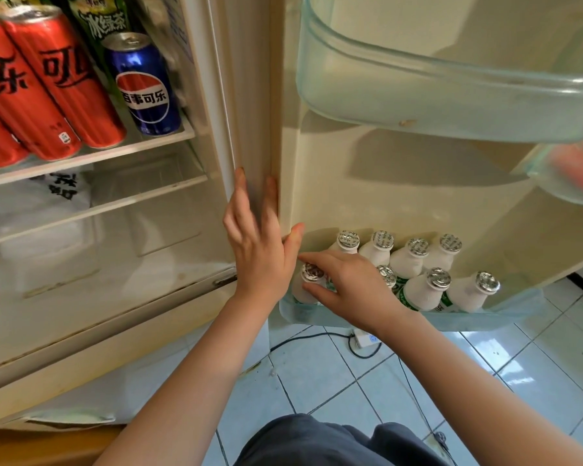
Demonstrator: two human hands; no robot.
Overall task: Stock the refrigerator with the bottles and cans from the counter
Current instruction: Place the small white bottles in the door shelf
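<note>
The right hand (347,287) pinched a small white bottle (301,293) by its neck at the left end of the door bin (485,319). The left hand (256,243) lay flat on the door edge (276,112). The bottle looked light, stiff and smooth, best held below its thin foil cap.

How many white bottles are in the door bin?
8 bottles in the door bin: four in the back row, four in front, leftmost bottle pinched by the right hand. The hand may hide another.
</note>
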